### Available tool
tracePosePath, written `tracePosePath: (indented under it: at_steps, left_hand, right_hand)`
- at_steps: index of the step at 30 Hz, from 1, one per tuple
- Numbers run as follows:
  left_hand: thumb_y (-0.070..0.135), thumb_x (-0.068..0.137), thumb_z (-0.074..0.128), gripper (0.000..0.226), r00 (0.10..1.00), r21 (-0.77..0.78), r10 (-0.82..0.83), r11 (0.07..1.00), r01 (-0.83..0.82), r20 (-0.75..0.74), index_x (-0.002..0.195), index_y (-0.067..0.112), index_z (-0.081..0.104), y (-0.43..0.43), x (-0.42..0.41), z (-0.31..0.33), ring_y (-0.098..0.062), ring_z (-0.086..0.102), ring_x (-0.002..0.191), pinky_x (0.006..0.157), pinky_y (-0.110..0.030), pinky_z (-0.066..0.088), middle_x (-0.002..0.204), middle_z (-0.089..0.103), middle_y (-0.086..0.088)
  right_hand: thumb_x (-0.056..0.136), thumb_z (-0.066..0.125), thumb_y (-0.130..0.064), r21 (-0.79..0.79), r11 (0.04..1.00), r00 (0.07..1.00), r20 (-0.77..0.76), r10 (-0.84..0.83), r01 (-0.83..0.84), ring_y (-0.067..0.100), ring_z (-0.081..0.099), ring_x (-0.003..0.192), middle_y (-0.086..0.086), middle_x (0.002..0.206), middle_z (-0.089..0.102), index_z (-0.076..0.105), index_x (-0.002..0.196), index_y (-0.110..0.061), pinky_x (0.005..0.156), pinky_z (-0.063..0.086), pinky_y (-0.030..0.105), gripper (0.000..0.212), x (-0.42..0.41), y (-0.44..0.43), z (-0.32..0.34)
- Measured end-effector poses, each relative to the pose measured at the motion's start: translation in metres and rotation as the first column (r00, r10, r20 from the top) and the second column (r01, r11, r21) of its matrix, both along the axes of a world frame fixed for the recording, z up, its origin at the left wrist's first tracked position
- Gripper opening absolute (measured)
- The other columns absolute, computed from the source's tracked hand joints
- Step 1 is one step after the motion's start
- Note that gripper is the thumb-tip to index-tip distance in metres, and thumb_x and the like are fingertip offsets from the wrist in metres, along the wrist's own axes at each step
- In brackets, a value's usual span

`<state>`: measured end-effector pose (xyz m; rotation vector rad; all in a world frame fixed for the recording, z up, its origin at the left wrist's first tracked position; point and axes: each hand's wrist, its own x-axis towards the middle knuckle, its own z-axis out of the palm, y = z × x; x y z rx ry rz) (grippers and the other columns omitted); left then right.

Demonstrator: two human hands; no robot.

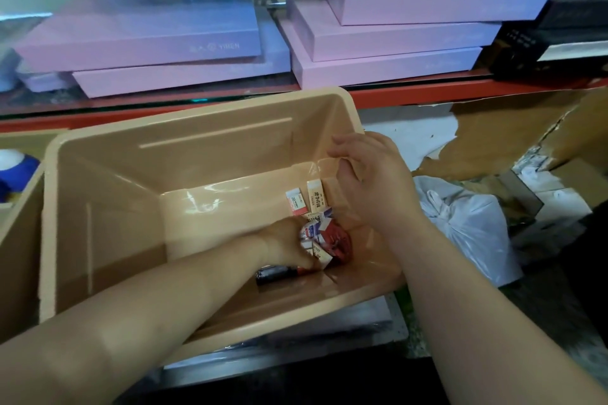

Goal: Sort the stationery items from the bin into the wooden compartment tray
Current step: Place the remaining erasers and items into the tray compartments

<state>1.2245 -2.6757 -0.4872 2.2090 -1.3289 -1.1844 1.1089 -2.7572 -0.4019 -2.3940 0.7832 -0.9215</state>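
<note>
Left hand (286,242) grips white-red-blue erasers (317,230) in beige bin (197,148); right hand (370,181) loosely spread, empty.

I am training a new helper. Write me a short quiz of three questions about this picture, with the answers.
1. True or false: the right hand grips an eraser.
2. Which hand reaches down to the floor of the bin? A) left B) right C) both
3. How many erasers lie side by side beyond the held bunch, towards the far wall?

Key
1. False: it is above the bin's right side, fingers relaxed, holding nothing.
2. A: the left hand grips a bunch of small packets; a black marker lies just below it.
3. Two.
</note>
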Motion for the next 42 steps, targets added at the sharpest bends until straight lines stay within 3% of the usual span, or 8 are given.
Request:
tracePosePath:
  at_steps: [8,14,20,26,29,32,35,42]
  left_hand:
    - [0.009,0.070,0.076,0.057,0.995,-0.023,0.068,0.997,-0.070,-0.077,0.121,0.014,0.050,0.003,0.003,0.001,-0.010,0.051,0.103,0.081,-0.012,0.035,0.105,0.055,0.006]
    - [0.012,0.072,0.075,0.069,0.993,-0.056,0.114,0.992,-0.114,-0.013,0.132,0.012,0.042,0.013,0.008,0.020,-0.018,0.047,0.122,0.086,-0.014,0.033,0.121,0.051,0.002]
    - [0.014,0.067,0.079,0.033,0.976,-0.164,0.217,0.962,-0.219,-0.030,0.090,0.020,0.056,0.039,0.019,0.066,-0.006,0.055,0.074,0.060,-0.006,0.040,0.081,0.060,0.009]
    - [-0.003,0.074,0.069,0.023,0.860,-0.328,0.324,0.824,-0.461,-0.395,0.083,0.015,0.059,0.089,0.015,0.137,0.001,0.061,0.051,0.052,-0.018,0.055,0.073,0.065,0.002]
    - [0.001,0.074,0.069,0.022,0.815,-0.413,0.341,0.731,-0.543,-0.469,0.085,0.019,0.063,0.125,0.016,0.159,-0.004,0.064,0.061,0.060,-0.023,0.057,0.073,0.069,0.005]
    - [0.002,0.072,0.069,0.026,0.774,-0.472,0.395,0.626,-0.621,-0.495,0.091,0.019,0.063,0.165,0.017,0.168,-0.004,0.065,0.065,0.060,-0.019,0.055,0.078,0.071,0.004]
    - [0.001,0.071,0.071,0.030,0.732,-0.508,0.452,0.529,-0.680,-0.509,0.097,0.014,0.063,0.200,0.013,0.169,-0.003,0.066,0.068,0.061,-0.017,0.054,0.079,0.072,0.003]
    - [0.001,0.068,0.074,0.032,0.626,-0.534,0.542,0.340,-0.774,-0.560,0.091,0.020,0.062,0.263,0.022,0.163,-0.002,0.066,0.071,0.064,-0.017,0.053,0.076,0.072,0.008]
  right_hand:
    - [0.077,0.047,-0.004,0.015,1.000,1.000,0.012,0.021,-0.022,0.026,0.050,0.111,0.007,0.106,0.069,0.070,0.090,-0.003,0.083,0.026,0.008,0.025,-0.001,-0.001,-0.001]
    - [0.079,0.052,-0.001,0.001,1.000,1.000,0.022,0.019,-0.019,0.025,0.050,0.110,0.006,0.103,0.069,0.070,0.091,-0.004,0.083,0.031,0.012,0.022,-0.002,-0.001,0.001]
    - [0.073,0.052,-0.010,-0.050,0.998,0.999,0.051,-0.019,0.022,0.032,0.051,0.115,0.005,0.099,0.072,0.071,0.088,-0.008,0.098,0.026,0.035,0.024,-0.003,0.005,0.007]
    - [0.077,0.052,-0.020,-0.151,0.979,0.989,0.084,-0.124,0.136,0.035,0.046,0.121,0.009,0.112,0.066,0.066,0.102,-0.009,0.099,0.027,0.040,0.031,0.000,0.029,0.025]
    - [0.087,0.054,-0.028,0.115,0.987,0.993,-0.021,0.114,-0.111,0.016,0.052,0.107,0.000,0.111,0.060,0.057,0.116,-0.016,0.094,0.034,0.025,0.032,0.005,0.073,0.044]
    - [0.087,0.054,-0.024,0.515,0.781,0.919,0.034,0.392,-0.353,-0.001,0.054,0.078,-0.014,0.089,0.060,0.058,0.094,-0.026,0.067,0.043,0.004,0.008,0.018,0.120,0.054]
    - [0.085,0.056,-0.013,0.633,0.624,0.876,0.199,0.439,-0.457,-0.001,0.058,0.058,-0.007,0.071,0.062,0.059,0.074,-0.022,0.054,0.045,0.008,0.015,0.038,0.156,0.058]
    - [0.084,0.059,-0.014,0.684,0.506,0.826,0.267,0.497,-0.526,-0.007,0.058,0.053,-0.006,0.067,0.066,0.062,0.073,-0.019,0.052,0.046,0.008,0.012,0.077,0.219,0.070]
